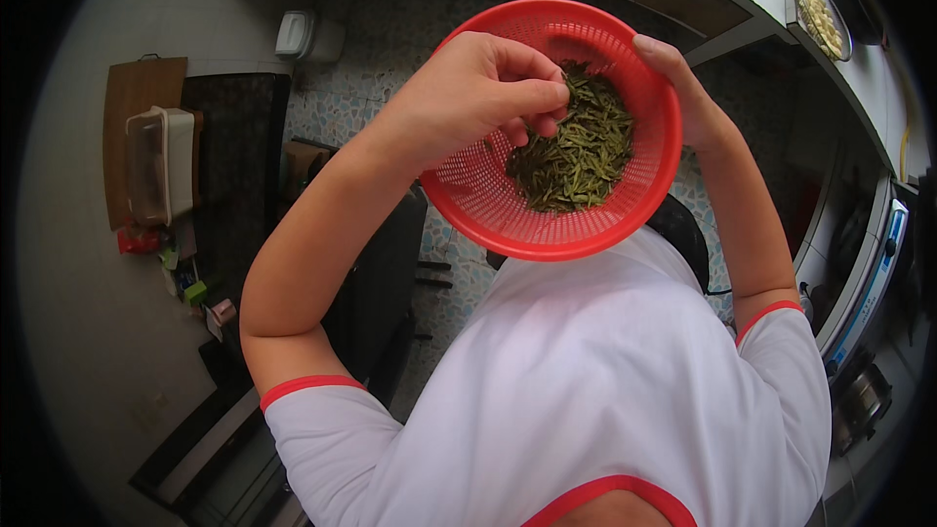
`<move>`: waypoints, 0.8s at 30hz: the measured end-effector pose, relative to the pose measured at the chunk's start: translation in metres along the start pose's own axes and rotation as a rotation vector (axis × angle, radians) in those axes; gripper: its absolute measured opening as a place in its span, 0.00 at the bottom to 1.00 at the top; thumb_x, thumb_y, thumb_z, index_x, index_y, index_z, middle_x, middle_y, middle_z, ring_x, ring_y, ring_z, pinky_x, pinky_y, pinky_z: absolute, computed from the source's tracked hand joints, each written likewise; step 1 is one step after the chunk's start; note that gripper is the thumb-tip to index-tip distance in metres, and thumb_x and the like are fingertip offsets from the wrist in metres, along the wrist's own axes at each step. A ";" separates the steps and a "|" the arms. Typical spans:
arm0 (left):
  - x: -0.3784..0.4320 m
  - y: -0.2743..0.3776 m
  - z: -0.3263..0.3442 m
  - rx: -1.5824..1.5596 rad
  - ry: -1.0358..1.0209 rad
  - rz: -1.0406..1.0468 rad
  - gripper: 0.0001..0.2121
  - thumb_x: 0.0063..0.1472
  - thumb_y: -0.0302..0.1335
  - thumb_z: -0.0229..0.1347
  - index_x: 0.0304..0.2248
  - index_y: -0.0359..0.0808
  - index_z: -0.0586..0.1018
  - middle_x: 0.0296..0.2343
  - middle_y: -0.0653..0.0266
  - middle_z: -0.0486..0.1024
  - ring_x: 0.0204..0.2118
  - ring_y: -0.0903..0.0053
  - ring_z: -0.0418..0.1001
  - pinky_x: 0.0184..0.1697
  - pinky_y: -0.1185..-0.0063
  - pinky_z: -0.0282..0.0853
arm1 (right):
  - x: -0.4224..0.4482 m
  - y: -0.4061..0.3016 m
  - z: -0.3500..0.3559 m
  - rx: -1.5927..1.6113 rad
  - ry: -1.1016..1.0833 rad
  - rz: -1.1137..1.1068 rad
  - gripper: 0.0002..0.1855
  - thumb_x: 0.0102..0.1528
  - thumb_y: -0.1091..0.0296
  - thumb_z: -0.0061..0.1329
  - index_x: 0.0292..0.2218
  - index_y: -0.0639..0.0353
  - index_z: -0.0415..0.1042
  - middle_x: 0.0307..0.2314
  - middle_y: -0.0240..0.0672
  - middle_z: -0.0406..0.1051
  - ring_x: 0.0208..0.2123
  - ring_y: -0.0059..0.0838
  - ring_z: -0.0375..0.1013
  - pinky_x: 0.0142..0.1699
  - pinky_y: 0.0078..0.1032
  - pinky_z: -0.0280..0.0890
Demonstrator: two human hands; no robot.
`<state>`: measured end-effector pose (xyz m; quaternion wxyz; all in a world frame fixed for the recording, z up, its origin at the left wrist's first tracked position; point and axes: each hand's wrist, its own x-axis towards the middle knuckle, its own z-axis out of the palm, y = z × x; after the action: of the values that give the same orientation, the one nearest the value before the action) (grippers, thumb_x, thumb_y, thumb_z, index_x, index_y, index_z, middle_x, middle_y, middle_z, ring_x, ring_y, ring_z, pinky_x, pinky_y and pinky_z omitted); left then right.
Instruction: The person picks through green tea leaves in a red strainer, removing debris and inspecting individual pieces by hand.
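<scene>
A red plastic colander (468, 223) is held up in front of my chest, tilted so its inside faces me. Loose green leaves (593, 154), narrow and dried-looking like tea, lie heaped at its bottom. My right hand (670, 80) grips the rim on the far right side, thumb over the edge and fingers hidden behind the wall. Over the left part of the opening reaches my left hand (505, 88), thumb and forefinger drawn together just above the leaves. Whether a leaf sits between those fingertips is too small to make out.
Left stands a dark table (234, 132) with a lidded container (161, 165) and small packets. A black chair (381, 293) is beside me; a white bin (311, 36) stands beyond. Along the right counter are a basket (820, 18) of pale pieces, a stove (871, 293) and a metal pot (864, 402).
</scene>
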<state>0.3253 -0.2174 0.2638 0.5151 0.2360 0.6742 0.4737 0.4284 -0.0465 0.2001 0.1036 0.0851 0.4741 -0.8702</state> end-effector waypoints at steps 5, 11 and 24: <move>-0.002 0.001 0.000 0.133 0.036 0.026 0.06 0.49 0.26 0.51 0.25 0.31 0.73 0.18 0.69 0.70 0.20 0.89 0.67 0.21 0.92 0.61 | 0.002 0.003 -0.009 -0.051 0.021 0.009 0.28 0.49 0.46 0.34 0.40 0.63 0.61 0.31 0.39 0.67 0.31 0.23 0.68 0.37 0.19 0.64; -0.005 0.001 -0.001 0.206 0.055 0.079 0.07 0.50 0.28 0.50 0.25 0.31 0.73 0.17 0.71 0.69 0.19 0.90 0.66 0.21 0.92 0.60 | 0.001 0.002 -0.005 -0.051 0.062 0.015 0.27 0.49 0.46 0.34 0.40 0.62 0.62 0.30 0.39 0.67 0.30 0.22 0.68 0.36 0.18 0.64; -0.005 0.001 -0.010 -0.083 -0.008 -0.014 0.09 0.54 0.27 0.46 0.30 0.29 0.71 0.21 0.69 0.70 0.21 0.92 0.66 0.21 0.95 0.62 | 0.002 0.002 -0.010 0.000 0.012 0.023 0.24 0.50 0.49 0.34 0.40 0.61 0.60 0.30 0.35 0.66 0.30 0.19 0.66 0.37 0.17 0.63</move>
<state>0.3182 -0.2252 0.2669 0.5305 0.2118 0.6534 0.4968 0.4276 -0.0397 0.1925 0.1107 0.0959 0.4738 -0.8683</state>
